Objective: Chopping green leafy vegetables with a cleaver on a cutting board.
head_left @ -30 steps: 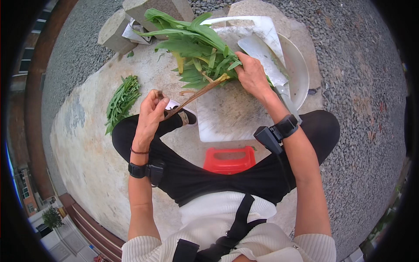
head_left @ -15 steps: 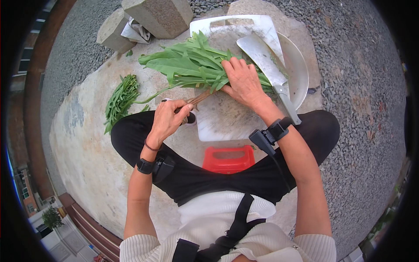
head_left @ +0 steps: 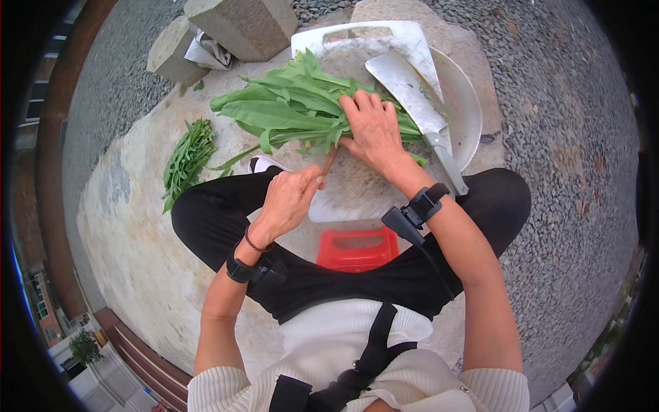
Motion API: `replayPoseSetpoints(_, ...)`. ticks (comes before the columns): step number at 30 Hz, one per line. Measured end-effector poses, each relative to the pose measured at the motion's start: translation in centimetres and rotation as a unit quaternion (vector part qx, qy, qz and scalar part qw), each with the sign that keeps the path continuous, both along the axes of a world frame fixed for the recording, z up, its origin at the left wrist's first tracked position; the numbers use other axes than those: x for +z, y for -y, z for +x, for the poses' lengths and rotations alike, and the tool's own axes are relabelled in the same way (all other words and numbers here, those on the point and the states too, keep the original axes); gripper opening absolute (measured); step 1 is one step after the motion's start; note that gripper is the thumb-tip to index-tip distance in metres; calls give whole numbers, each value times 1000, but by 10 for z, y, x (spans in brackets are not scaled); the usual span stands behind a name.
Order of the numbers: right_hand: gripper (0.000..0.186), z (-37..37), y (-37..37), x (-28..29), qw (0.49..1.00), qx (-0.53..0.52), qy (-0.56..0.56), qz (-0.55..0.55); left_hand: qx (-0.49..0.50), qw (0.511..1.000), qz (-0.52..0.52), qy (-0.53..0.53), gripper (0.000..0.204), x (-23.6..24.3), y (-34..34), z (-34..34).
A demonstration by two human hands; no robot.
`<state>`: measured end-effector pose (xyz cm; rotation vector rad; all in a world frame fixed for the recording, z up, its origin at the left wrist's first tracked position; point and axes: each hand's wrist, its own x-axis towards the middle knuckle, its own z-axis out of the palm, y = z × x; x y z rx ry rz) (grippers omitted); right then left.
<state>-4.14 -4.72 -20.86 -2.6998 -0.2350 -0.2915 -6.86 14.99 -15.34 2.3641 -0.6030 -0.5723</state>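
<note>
A bunch of long green leafy vegetables [head_left: 281,110] lies across a white cutting board [head_left: 343,206], leaves pointing left and stems right. My right hand [head_left: 376,130] is closed over the bunch from above, its thumb tucked at the near side. Below it, my left hand [head_left: 292,196] pinches a thin brown strip [head_left: 329,162] that runs up to the bunch beside my right thumb. The strip's far end is hidden under the leaves. To the right of the bunch a cleaver [head_left: 405,89] rests on the board, its grey handle toward my right knee.
A smaller bunch of greens [head_left: 189,161] lies on the stone slab [head_left: 123,226] at the left. Under the board's right side sits a round metal basin [head_left: 468,117]. Between my legs is a red plastic object with a handle [head_left: 357,250]. Concrete blocks [head_left: 244,27] stand at the far left.
My left hand has moved right and nearer to me, turning its back upward, and the brown strip now points more steeply down from the bunch. My right hand keeps its grip.
</note>
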Motion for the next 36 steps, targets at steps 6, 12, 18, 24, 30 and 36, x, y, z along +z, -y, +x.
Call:
replayPoseSetpoints(6, 62, -5, 0, -12, 998, 13, 60, -33, 102, 987, -109, -54, 23, -6, -11, -3)
replayPoseSetpoints(12, 60, -5, 0, -8, 999, 7, 36, -14, 33, 997, -59, 31, 20, 8, -7, -13)
replayPoseSetpoints(18, 54, -6, 2, -17, 997, 20, 58, -43, 91, 983, -157, -30, 22, 38, -29, -22)
replayPoseSetpoints(24, 56, -3, 2, -14, 995, 20, 84, -41, 203, 970, -129, -34, 24, 80, -92, -20)
replayPoseSetpoints(30, 87, -17, 8, 23, 998, 54, -35, 9, 160, 981, -96, -48, 19, 72, -72, -16)
replayPoseSetpoints(36, 75, -42, 11, 102, 960, 190, 2, 207, 65, 983, -131, -107, 19, 63, -10, 7)
